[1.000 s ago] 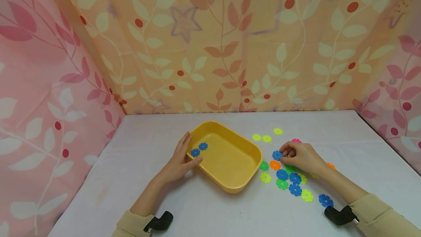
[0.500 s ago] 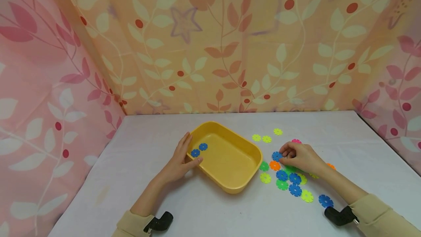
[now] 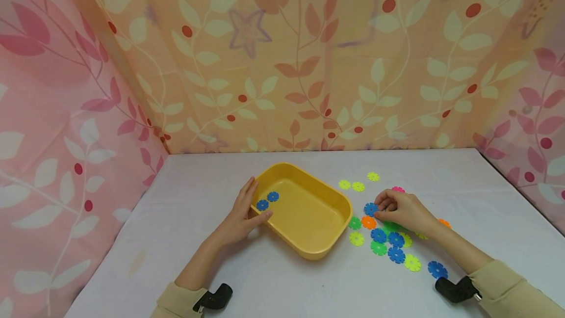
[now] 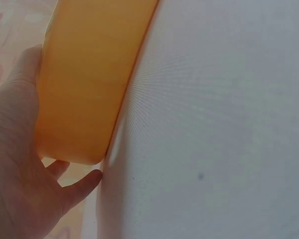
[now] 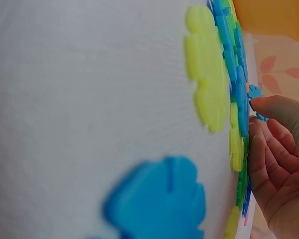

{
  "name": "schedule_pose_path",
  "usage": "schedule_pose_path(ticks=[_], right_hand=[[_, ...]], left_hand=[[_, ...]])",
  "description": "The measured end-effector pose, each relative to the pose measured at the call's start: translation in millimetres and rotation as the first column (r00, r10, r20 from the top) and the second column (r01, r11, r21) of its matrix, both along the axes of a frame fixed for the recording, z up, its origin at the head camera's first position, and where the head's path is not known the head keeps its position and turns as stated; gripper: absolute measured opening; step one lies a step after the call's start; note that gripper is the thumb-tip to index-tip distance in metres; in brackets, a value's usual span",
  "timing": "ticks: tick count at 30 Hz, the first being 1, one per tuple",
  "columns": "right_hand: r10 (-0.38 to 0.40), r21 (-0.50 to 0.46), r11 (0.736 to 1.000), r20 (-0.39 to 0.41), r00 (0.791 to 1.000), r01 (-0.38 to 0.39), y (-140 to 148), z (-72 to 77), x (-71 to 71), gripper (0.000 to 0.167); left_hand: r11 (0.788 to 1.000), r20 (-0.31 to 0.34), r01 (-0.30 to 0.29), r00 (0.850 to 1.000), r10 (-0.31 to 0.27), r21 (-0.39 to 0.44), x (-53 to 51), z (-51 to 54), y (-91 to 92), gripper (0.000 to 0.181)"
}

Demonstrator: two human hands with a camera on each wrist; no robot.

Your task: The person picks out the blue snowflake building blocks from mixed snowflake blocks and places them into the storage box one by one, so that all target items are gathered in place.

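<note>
Right grip (image 3: 406,211) pinches blue disc (image 3: 369,209) by its edge; left grip (image 3: 240,217) holds yellow tray (image 3: 309,220) at one end. I'd lift straight up, sparing adjacent orange disc (image 3: 368,223).

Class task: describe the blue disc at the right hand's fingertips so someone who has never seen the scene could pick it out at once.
On the white table, find the yellow tray; flower-shaped discs lie scattered to its right. There the right hand pinches the blue disc, just beyond an orange disc. That pinch sets it apart from the other blue discs.
</note>
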State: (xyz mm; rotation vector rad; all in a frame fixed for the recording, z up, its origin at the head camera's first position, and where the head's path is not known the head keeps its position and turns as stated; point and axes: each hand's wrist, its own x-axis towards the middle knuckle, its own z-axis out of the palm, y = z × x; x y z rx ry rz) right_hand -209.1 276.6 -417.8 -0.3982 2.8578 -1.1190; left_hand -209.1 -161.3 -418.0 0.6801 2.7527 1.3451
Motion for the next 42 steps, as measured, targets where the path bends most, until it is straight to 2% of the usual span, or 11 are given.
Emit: schedule_pose_path(ticks=[5, 12, 15, 24, 29, 32, 35, 39, 42], right_hand=[[0.003, -0.045, 0.999, 0.037, 0.999, -0.001, -1, 1.2, -0.3, 0.031], [-0.028, -0.144, 0.988, 0.155, 0.988, 0.051, -3, 2.9, -2.2, 0.032], [-0.04, -0.169, 0.983, 0.18, 0.983, 0.071, -5, 7.2, -3.7, 0.034], [-0.036, -0.28, 0.955, 0.203, 0.979, 0.093, -25, 44.5, -10.9, 0.047], [-0.027, -0.346, 0.932, 0.225, 0.974, 0.106, -53, 64.6, -18.6, 0.047], [0.006, -0.391, 0.915, 0.249, 0.968, 0.095, -75, 73.2, -24.4, 0.046], [0.064, -0.454, 0.887, 0.293, 0.954, 0.08, -101, 77.5, -29.4, 0.043], [0.152, -0.526, 0.848, 0.362, 0.92, 0.067, -136, 74.6, -33.5, 0.038], [0.197, -0.526, 0.849, 0.4, 0.895, 0.048, -158, 66.2, -36.1, 0.036]], left_hand=[[1.0, -0.002, -0.001, 1.0, 0.001, 0.004, 0.4, 0.4, -1.3, 0.092], [1.0, -0.008, -0.002, 1.0, 0.002, 0.004, 1.5, 1.6, -3.1, 0.092], [1.0, -0.011, -0.001, 1.0, 0.001, 0.001, 1.9, 2.7, -3.1, 0.092], [1.0, -0.025, 0.004, 1.0, -0.003, 0.01, 1.4, 3.7, -4.2, 0.092], [1.0, -0.023, 0.003, 1.0, -0.003, 0.011, 0.7, 3.0, -5.1, 0.093], [1.0, -0.017, 0.001, 1.0, -0.001, 0.007, 0.5, 2.9, -4.9, 0.093], [1.0, -0.007, -0.004, 1.0, 0.004, -0.003, 0.6, 3.2, -3.7, 0.093], [1.0, 0.006, -0.008, 1.0, 0.008, -0.02, 0.2, 2.8, -1.4, 0.092], [1.0, 0.005, -0.007, 1.0, 0.008, -0.024, -0.1, 1.6, -0.1, 0.092]])
